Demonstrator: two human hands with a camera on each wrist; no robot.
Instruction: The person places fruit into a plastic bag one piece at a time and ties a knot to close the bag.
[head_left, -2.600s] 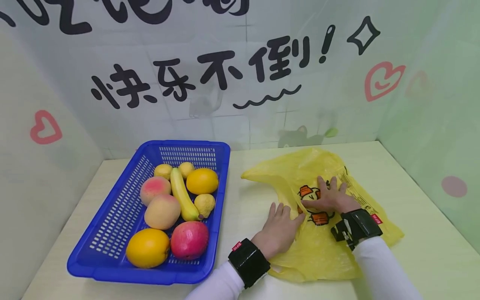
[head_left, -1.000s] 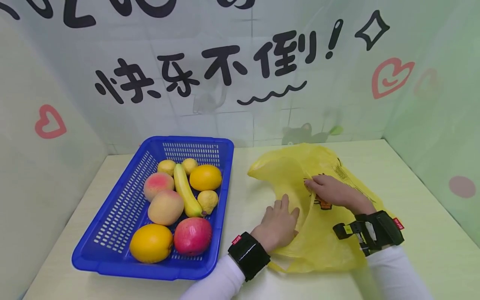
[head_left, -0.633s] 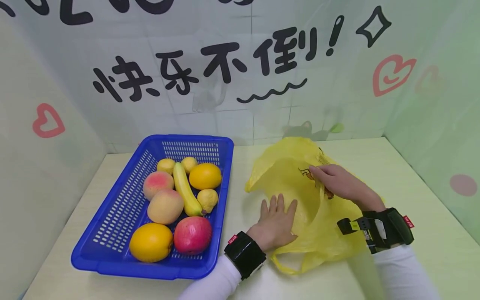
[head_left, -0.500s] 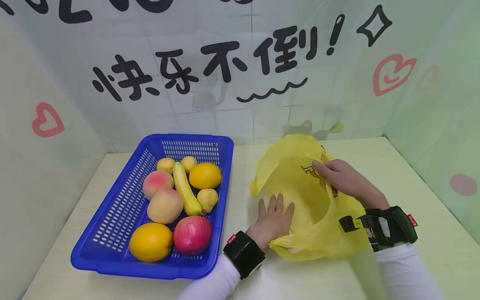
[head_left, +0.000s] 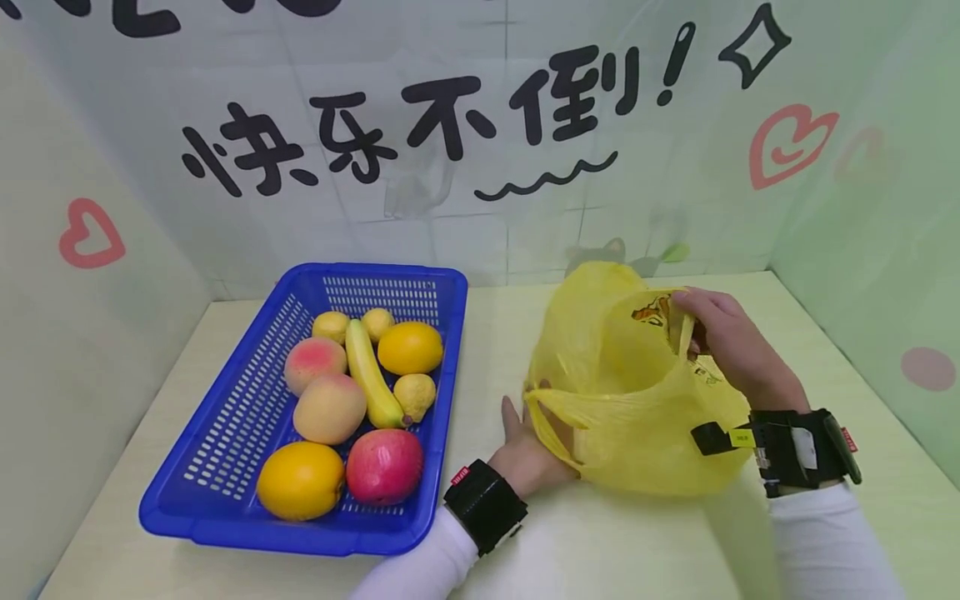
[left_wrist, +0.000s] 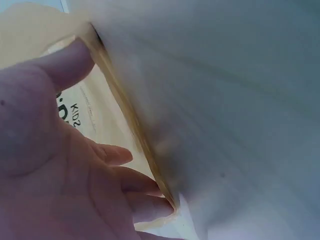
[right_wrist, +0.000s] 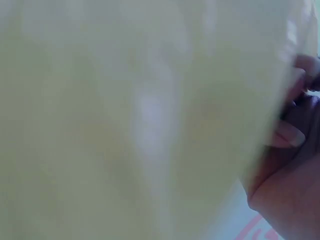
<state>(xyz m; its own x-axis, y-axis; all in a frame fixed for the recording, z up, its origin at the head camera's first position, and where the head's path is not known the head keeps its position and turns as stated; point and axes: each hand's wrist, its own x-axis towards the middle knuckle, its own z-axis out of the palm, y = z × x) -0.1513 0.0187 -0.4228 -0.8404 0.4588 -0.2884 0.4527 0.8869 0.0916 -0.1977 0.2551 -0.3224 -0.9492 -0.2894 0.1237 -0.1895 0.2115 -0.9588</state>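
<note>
A yellow plastic bag (head_left: 645, 442) with an orange-and-black print stands puffed up at the right of the table, its mouth facing left. My right hand (head_left: 738, 342) pinches its upper rim and holds it raised. At the mouth's lower left, my left hand (head_left: 534, 457) touches the bag, some fingers seen through the thin film by a handle loop. The left wrist view shows that hand's fingers (left_wrist: 145, 207) fairly relaxed against the bag's edge (left_wrist: 131, 120). In the right wrist view, blurred bag film (right_wrist: 125, 125) fills most of the picture and covers part of the curled fingers.
A blue perforated basket (head_left: 180, 508) stands at the left, holding peaches (head_left: 330, 408), a banana (head_left: 367, 375), a red round fruit (head_left: 385, 467), orange-yellow fruits (head_left: 302, 481) and several small yellow fruits (head_left: 414, 396). A printed backdrop (head_left: 450, 200) rises behind the pale table (head_left: 495, 333).
The right hand has gone from lying flat on the bag to pinching its rim and lifting it up and right. The flattened bag has opened. The left hand has shifted slightly down and left.
</note>
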